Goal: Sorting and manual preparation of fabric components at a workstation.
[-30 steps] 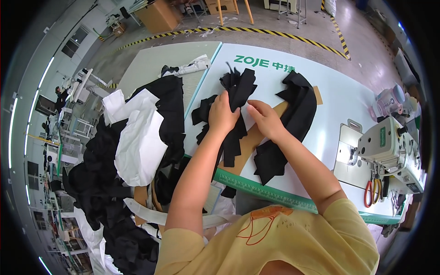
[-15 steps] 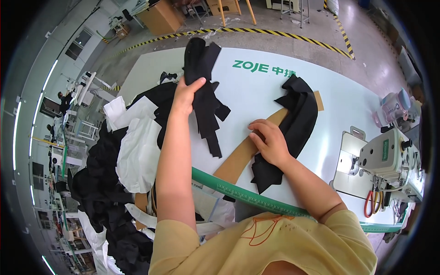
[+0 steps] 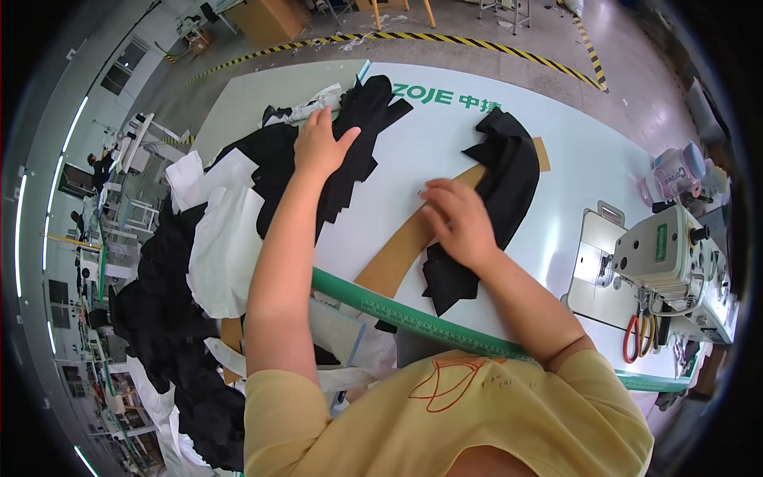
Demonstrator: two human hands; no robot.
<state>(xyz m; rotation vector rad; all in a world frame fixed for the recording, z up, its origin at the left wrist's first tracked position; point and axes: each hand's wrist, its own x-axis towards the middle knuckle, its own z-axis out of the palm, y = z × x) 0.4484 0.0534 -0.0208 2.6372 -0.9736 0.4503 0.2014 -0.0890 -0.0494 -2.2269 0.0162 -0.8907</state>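
My left hand (image 3: 322, 149) lies with thumb and fingers apart against a stack of black fabric strips (image 3: 362, 131) on the table's left side. The strips fan out in uneven steps and overlap a larger heap of black cloth (image 3: 163, 294). Nearer the middle, my right hand (image 3: 461, 226) hovers with fingers loosely spread and slightly blurred, holding nothing. Just beside it rests a curved, folded bundle of black fabric (image 3: 513, 179) with pointed ends. A curved brown card strip (image 3: 401, 250) passes beneath that bundle and under my right hand.
White fabric (image 3: 226, 254) sits on the heap at left. A sewing machine (image 3: 664, 250) stands at right, with red-handled scissors (image 3: 630, 339) and a pinkish plastic jug (image 3: 674, 173) nearby. A green ruler band (image 3: 429, 334) follows the near table edge.
My left hand has shifted the black strips left onto the heap and opened from its grip on them. The right hand stays near the brown strip. The whole view has shifted slightly.
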